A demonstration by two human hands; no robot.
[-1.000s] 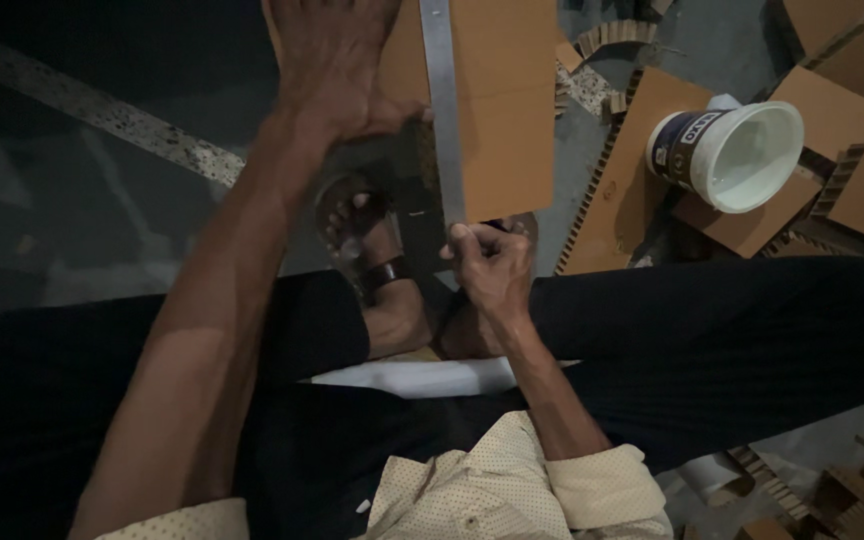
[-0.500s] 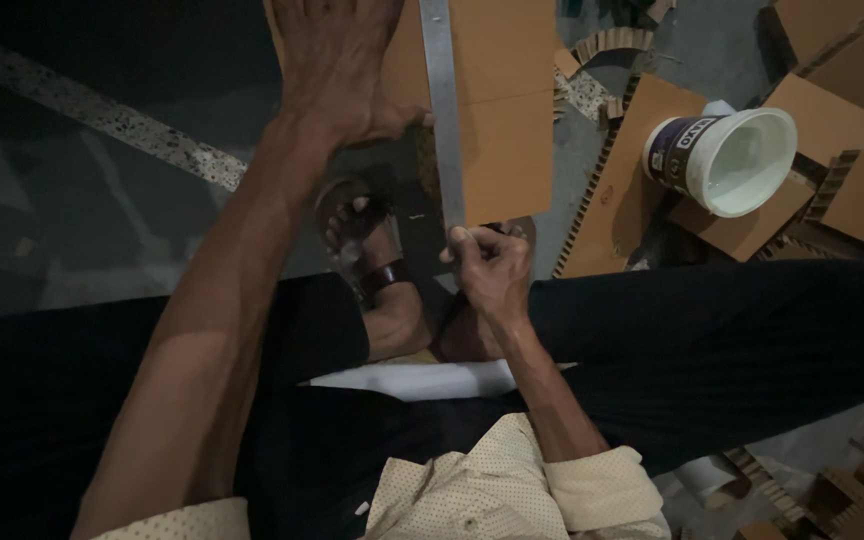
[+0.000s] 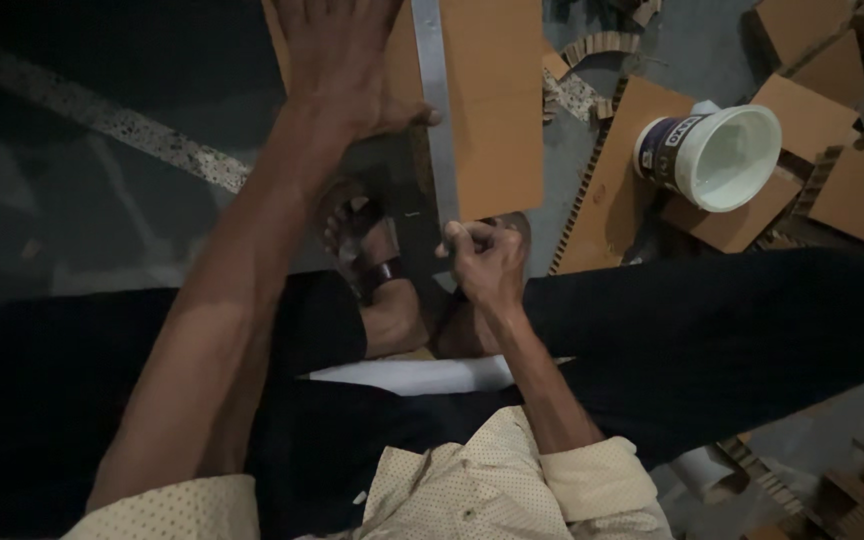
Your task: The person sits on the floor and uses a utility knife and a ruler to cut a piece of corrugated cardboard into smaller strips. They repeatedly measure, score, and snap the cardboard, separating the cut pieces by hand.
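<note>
A brown cardboard sheet (image 3: pixel 497 100) lies on the floor ahead of me, with a long metal ruler (image 3: pixel 436 120) laid along it. My left hand (image 3: pixel 337 60) presses flat on the ruler and the cardboard, thumb against the ruler's edge. My right hand (image 3: pixel 482 262) is closed at the ruler's near end, at the cardboard's lower edge. It grips a small tool that its fingers hide.
A white plastic bucket (image 3: pixel 717 155) lies on its side at the right among several cardboard pieces (image 3: pixel 857 185) and corrugated strips. My sandalled feet (image 3: pixel 372 255) sit below the ruler. A grey floor with a speckled strip (image 3: pixel 122 130) is on the left.
My right hand has drawn slightly toward me along the ruler's edge. The left hand stays pressed on the ruler.
</note>
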